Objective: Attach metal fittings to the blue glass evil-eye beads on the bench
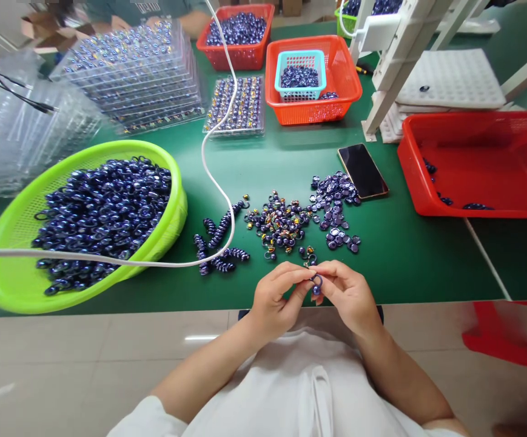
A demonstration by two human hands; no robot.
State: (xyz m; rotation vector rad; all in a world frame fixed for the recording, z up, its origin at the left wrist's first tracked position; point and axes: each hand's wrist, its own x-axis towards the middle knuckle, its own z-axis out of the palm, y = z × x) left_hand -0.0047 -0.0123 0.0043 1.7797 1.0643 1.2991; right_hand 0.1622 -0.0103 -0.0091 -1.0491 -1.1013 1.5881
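Between the fingertips of both hands, at the table's front edge, is a small dark blue ring-shaped part (316, 284) with a shiny rounded end. My left hand (279, 298) pinches it from the left, and my right hand (347, 296) closes on it from the right. Just beyond the fingers lies a loose pile of dark blue and gold parts (281, 221). To its right are flat dark blue caps (335, 197). Left of the pile, dark blue rings lie in stacked rows (220, 233).
A green basket (179, 206) full of dark rings stands left, with a white cable (218, 188) across it. A phone (363, 171), red bin (472, 124) and orange basket (281, 112) are right and behind. Stacked clear trays (154, 100) stand back left; a person sits across.
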